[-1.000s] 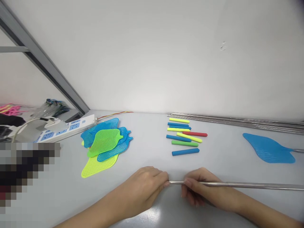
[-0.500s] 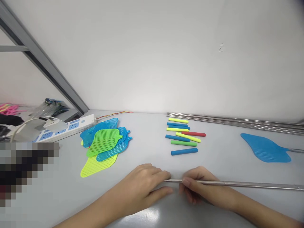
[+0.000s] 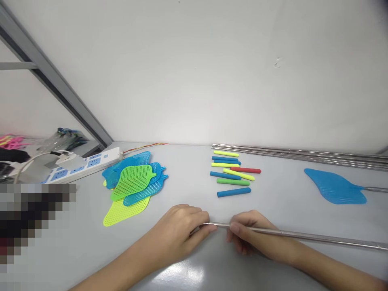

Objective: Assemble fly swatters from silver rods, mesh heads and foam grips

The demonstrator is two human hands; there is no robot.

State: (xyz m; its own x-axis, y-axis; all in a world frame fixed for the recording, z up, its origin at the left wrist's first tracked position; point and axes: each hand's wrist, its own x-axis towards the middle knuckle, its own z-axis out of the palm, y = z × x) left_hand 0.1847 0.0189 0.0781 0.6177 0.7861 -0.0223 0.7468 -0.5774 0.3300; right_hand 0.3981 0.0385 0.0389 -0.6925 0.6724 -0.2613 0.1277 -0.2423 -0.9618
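Note:
My right hand is closed around a thin metal telescopic rod, pinching it close to its narrow left end. The rod slants across my right forearm and runs toward the right edge of the view. My left hand has its thumb and index finger closed on the rod's tip. Beyond my hands lie several coloured handle sleeves in blue, green, yellow and red. Off to the left is a pile of perforated fly swatter heads in green, blue and yellow.
A blue swatter head with a metal rod in its neck lies at the right. Several metal rods lie along the wall. A power strip with plugs stands at the back left, beside a grey metal frame.
My left thumb and index finger have come together on the rod's tip. The rod's left end has risen a little, so it tilts more.

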